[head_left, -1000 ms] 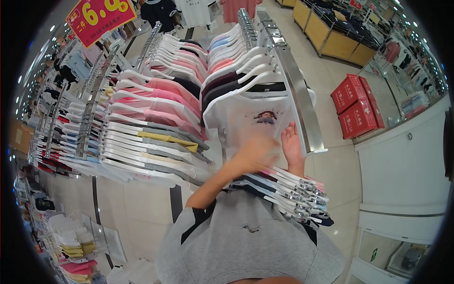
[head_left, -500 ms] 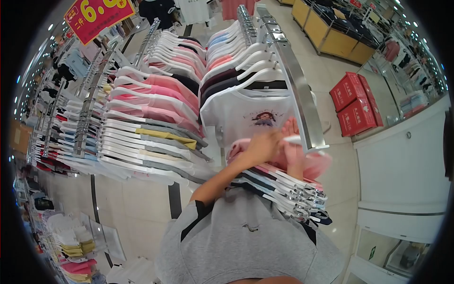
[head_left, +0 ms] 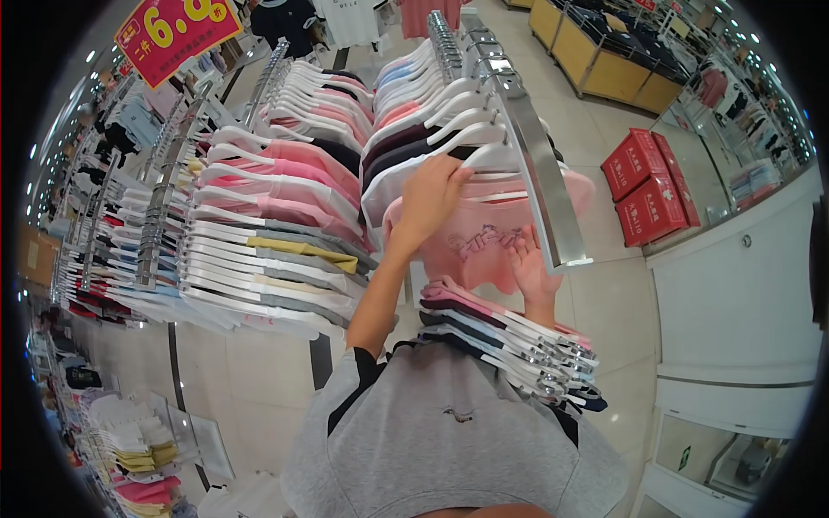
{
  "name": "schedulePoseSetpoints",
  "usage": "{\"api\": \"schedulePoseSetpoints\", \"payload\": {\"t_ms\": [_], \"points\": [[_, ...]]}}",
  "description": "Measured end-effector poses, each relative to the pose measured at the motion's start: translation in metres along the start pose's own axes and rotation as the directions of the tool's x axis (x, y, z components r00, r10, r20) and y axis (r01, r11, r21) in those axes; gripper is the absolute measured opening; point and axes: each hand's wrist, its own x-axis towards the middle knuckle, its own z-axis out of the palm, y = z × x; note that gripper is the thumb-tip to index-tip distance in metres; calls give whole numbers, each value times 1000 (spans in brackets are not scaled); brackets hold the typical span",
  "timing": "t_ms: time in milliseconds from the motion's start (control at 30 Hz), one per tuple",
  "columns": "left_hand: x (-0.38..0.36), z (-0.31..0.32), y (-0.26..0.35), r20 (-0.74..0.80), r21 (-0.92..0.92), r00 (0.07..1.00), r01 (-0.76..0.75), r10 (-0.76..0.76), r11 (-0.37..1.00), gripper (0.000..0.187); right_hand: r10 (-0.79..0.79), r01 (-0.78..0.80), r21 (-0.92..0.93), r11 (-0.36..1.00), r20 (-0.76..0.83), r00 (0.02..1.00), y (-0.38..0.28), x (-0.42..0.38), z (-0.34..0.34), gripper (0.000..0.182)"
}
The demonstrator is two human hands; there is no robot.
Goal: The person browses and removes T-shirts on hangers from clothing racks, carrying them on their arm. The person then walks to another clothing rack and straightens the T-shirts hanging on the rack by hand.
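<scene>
At the near end of a chromed rail (head_left: 540, 164), a pink shirt (head_left: 471, 231) with a purplish print on its front, hung on a white hanger (head_left: 499, 157). Left hand (head_left: 434, 192) raised to the shirt's left shoulder, fingers bent round the hanger there, grasping it. Whether the hook sits on the rail: cannot tell. The shirt's far sleeve shows beyond the rail, on the right.

Right hand (head_left: 531, 263) lower, before the shirt's lower part and just beside the rail end. Fingers spread and loosely bent, palm partly visible, nothing gripped. Contact with the cloth uncertain.

Across the right forearm, a bundle of garments on hangers (head_left: 484, 324): pink, dark and pale cloth, metal hooks gathered toward the right. It lies close against the wearer's grey top (head_left: 458, 466).

Directly behind the pink shirt, a white garment (head_left: 378, 200), partly covered; dark ones follow, then paler ones farther along. To the left, a parallel row of hanging clothes (head_left: 285, 224), pink, grey, white, one yellow edge.

Farther off: red boxes (head_left: 643, 177) stacked on the tiled floor (head_left: 250, 363) to the right, a white cabinet (head_left: 734, 293) nearer, a red sign (head_left: 177, 39) with yellow figures at upper left.
</scene>
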Motion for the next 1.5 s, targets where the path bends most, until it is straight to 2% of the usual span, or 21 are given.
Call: {"api": "schedulePoseSetpoints", "payload": {"t_ms": [133, 267, 333, 400, 533, 633, 700, 767, 833, 867, 900, 933, 1000, 1133, 1200, 1233, 1333, 1367, 1433, 1467, 1500], "points": [[-5, 2, -2, -22, 0, 1000, -1, 1, 1000, 24, 17, -17, -19, 1000, 19, 1000, 3, 5, 3, 61], [-1, 3, -3, -71, 75, 997, -1, 6, 997, 24, 17, -15, -45, 999, 32, 999, 0, 0, -6, 60], [2, 1, -6, -82, 84, 997, -3, 10, 996, 24, 2, -2, 4, 1000, -166, 986, -1, -1, -3, 49], [4, 0, -9, -75, 86, 996, -49, 55, 995, 24, 8, -7, 2, 1000, -156, 988, -1, -1, -5, 49], [5, -3, -8, -49, 93, 998, -28, 32, 995, 22, -2, 1, -12, 1000, -153, 988, 2, 1, 0, 48], [0, -8, 2, -102, 65, 994, -34, 41, 997, 20, 11, -8, 17, 1000, -144, 990, 2, 3, 2, 47], [-10, -12, 10, -315, 184, 933, -122, 176, 975, 25, 0, -1, -4, 1000, -156, 988, 2, 2, 5, 47], [-47, -4, 8, -215, 112, 963, -140, 162, 984, 30, -16, 12, -24, 1000, -163, 986, 2, 4, 5, 47], [-89, 14, 25, 80, -137, 980, -170, 182, 976, 37, -57, 71, 41, 997, -273, 960, 1, 4, 5, 48], [-102, 16, 40, 383, -198, 910, -84, 156, 977, 34, -58, 72, 43, 996, -275, 960, 2, 5, 5, 48], [-113, 19, 53, 650, -227, 748, 20, 137, 974, 32, -68, 90, 63, 994, -288, 955, 2, 7, 5, 47], [-127, 33, 53, 651, -225, 748, 26, 131, 974, 32, -76, 106, 82, 991, -302, 950, 3, 8, 5, 46], [-148, 61, 42, 750, -288, 607, -58, 262, 956, 30, -58, 73, 40, 997, -292, 955, 4, 10, 7, 44], [-145, 66, 30, 722, -378, 624, -8, 299, 926, 28, -64, 64, -10, 998, -308, 949, 4, 11, 7, 38], [-139, 69, 25, 795, -380, 543, 95, 272, 920, 26, -60, 69, 18, 997, -325, 944, 4, 11, 8, 38], [-136, 71, 22, 794, -381, 542, 92, 275, 920, 26, -56, 76, 47, 996, -344, 937, 5, 11, 8, 38], [-120, 72, 20, 701, -289, 675, -24, 228, 957, 24, -57, 67, 23, 998, -291, 955, 7, 11, 20, 39], [-108, 64, 30, 701, -291, 674, -26, 232, 956, 24, -60, 69, 21, 997, -290, 955, 6, 9, 19, 39], [-89, 48, 50, 722, -71, 691, 14, 42, 997, 21, -77, 55, -96, 994, -248, 966, 5, 5, 16, 41], [-89, 49, 47, 723, -71, 690, 14, 41, 997, 21, -77, 55, -95, 994, -248, 966, 6, 6, 21, 41], [-90, 50, 45, 698, -142, 708, -7, 106, 990, 24, -42, 31, -60, 998, -193, 980, 8, 9, 29, 41]]}}
